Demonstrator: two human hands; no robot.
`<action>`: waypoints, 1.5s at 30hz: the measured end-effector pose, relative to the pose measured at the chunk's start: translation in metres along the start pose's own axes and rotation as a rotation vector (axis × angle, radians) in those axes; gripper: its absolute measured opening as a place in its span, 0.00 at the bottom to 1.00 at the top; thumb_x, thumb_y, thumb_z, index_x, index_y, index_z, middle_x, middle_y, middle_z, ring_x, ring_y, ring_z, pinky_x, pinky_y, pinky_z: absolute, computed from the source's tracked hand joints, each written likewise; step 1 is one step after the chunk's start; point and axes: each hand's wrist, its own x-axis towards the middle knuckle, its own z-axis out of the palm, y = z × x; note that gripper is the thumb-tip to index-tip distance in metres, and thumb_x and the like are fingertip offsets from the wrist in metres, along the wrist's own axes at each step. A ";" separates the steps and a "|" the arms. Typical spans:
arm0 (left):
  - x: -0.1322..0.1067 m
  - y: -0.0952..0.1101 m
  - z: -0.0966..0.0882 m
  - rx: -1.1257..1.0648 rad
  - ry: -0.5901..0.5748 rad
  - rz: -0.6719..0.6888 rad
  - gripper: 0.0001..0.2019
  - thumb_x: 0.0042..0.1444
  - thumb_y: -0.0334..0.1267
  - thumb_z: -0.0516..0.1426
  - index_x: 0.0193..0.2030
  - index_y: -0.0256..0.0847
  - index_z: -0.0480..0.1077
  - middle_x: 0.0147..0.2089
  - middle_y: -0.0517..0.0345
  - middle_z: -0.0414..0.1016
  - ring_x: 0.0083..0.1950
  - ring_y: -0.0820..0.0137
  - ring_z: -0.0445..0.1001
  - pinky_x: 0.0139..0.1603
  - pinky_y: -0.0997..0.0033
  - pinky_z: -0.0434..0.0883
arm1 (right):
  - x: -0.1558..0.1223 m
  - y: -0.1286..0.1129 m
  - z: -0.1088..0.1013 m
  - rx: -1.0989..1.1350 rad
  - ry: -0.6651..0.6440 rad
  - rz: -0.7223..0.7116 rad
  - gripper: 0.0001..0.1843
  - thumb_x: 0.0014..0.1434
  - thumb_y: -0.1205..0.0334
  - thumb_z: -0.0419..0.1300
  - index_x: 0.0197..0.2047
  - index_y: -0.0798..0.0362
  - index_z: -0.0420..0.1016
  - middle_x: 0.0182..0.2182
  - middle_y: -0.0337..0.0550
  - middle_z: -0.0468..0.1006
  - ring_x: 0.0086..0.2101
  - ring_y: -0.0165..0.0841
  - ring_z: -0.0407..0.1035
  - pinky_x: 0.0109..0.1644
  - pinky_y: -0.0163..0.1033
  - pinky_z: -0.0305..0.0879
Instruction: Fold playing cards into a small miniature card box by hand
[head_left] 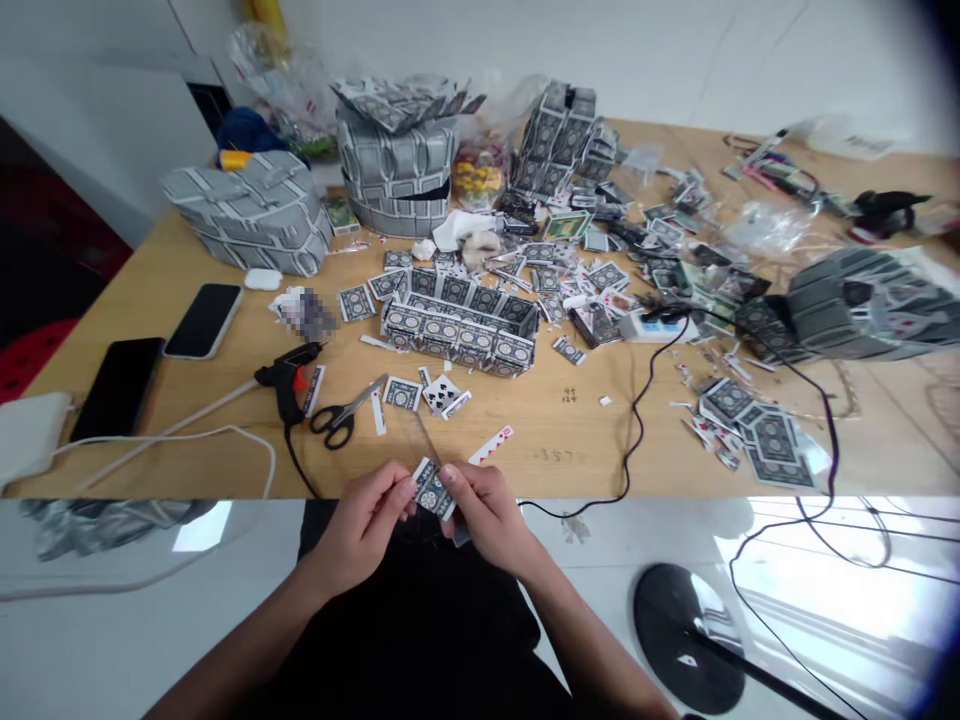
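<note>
1. A small patterned playing-card piece, blue-grey on its back, is pinched between both hands, just off the near edge of the table and above the person's dark clothing.
2. The left hand has its fingers closed on the card piece's left side.
3. The right hand has its fingers closed on the piece's right side, gripping it against the left hand's hold.
4. A thin dark shaft rises from beside the card piece; it is too thin to identify.
5. A white card strip with red pips lies on the light wooden table just beyond the right hand.
6. Black-handled steel scissors and a black hot-glue gun lie ahead of the left hand, with a white spade card to their right.
7. A low rectangular box built of blue-grey playing cards stands mid-table among scattered card scraps.
8. Large grey card-covered forms stand toward the back left, and another stands at the back centre.
9. Two black smartphones lie at the left, and a white power strip lies at the right.
</note>
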 end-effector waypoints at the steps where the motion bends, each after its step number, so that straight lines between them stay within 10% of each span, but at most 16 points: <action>1: -0.001 0.000 0.000 -0.009 0.007 -0.009 0.17 0.78 0.43 0.52 0.36 0.43 0.69 0.30 0.63 0.73 0.31 0.72 0.73 0.36 0.74 0.70 | 0.000 -0.001 -0.001 -0.010 -0.014 -0.007 0.32 0.79 0.41 0.51 0.32 0.54 0.78 0.21 0.39 0.78 0.22 0.29 0.70 0.30 0.34 0.65; 10: 0.008 -0.010 -0.004 0.093 0.106 0.032 0.10 0.77 0.39 0.54 0.42 0.43 0.73 0.35 0.62 0.78 0.35 0.71 0.77 0.40 0.74 0.72 | 0.012 -0.009 -0.008 -0.091 -0.076 0.002 0.28 0.77 0.42 0.58 0.34 0.54 0.83 0.28 0.43 0.85 0.28 0.32 0.77 0.35 0.34 0.69; 20: 0.024 -0.015 -0.009 0.115 0.118 0.119 0.06 0.75 0.33 0.55 0.52 0.45 0.73 0.47 0.56 0.81 0.45 0.68 0.81 0.50 0.71 0.74 | 0.027 -0.014 -0.013 -0.236 0.138 -0.111 0.18 0.73 0.50 0.65 0.38 0.53 0.88 0.30 0.43 0.86 0.29 0.34 0.75 0.34 0.36 0.68; 45: 0.038 -0.008 -0.013 0.044 0.097 0.123 0.05 0.73 0.33 0.59 0.45 0.43 0.77 0.38 0.58 0.80 0.39 0.70 0.79 0.42 0.72 0.72 | 0.026 -0.007 -0.017 -0.444 -0.048 -0.209 0.23 0.79 0.51 0.57 0.32 0.50 0.76 0.25 0.38 0.75 0.27 0.32 0.68 0.35 0.37 0.63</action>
